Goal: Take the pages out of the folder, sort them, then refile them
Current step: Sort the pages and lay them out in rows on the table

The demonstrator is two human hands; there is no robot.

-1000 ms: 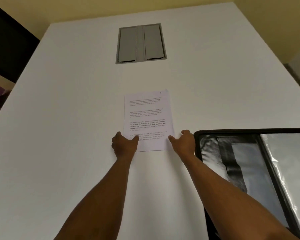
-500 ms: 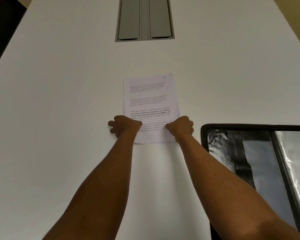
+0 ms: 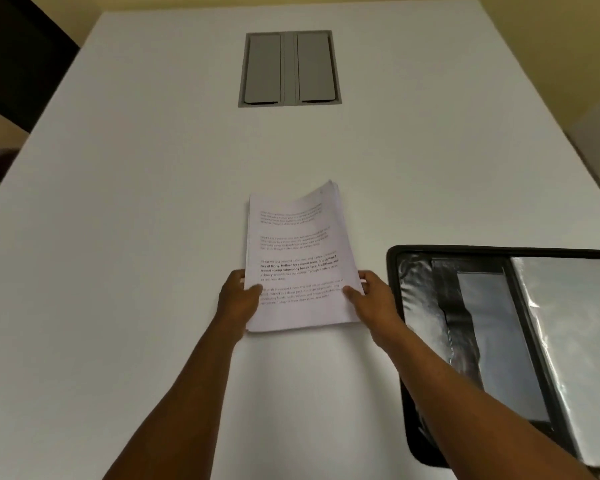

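A stack of white printed pages [image 3: 297, 237] is held a little above the white table [image 3: 153, 202], its far edge tilted up. My left hand [image 3: 238, 299] grips the stack's lower left edge, thumb on top. My right hand [image 3: 371, 296] grips the lower right edge the same way. A black folder [image 3: 499, 341] lies open on the table to the right, showing clear plastic sleeves; my right forearm crosses its lower left corner.
A grey double-flap cable hatch [image 3: 289, 68] is set into the table's far middle. Yellow wall runs behind the table. Dark furniture stands off the table's left edge.
The pages lay flat under both hands before; now both hands hold the stack by its sides and it is raised off the table with the far edge up.
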